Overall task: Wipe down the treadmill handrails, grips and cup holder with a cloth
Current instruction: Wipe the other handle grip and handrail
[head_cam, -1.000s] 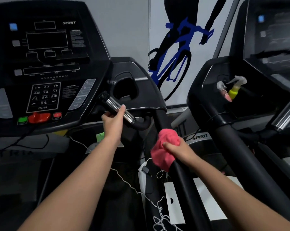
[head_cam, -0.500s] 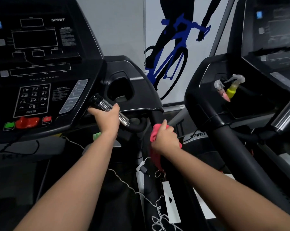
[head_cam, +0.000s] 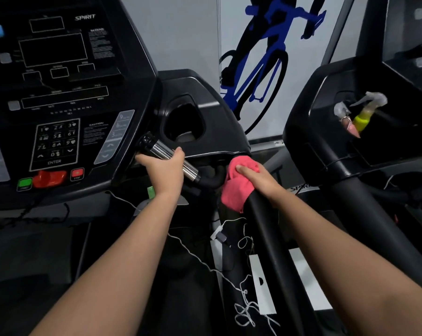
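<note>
Your left grip (head_cam: 166, 170) curls around the chrome handle (head_cam: 157, 148) beside the cup holder (head_cam: 184, 122). Your right grip (head_cam: 260, 181) wraps the pink cloth (head_cam: 234, 190) around the top of the black handrail (head_cam: 270, 238).

cloth (head_cam: 235, 192) partly hidden under right hand (head_cam: 262, 181), spray bottle (head_cam: 362, 115) blurred

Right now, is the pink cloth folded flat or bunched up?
Bunched up. The pink cloth is crumpled around the top of the black handrail, gripped by the right hand.
</note>
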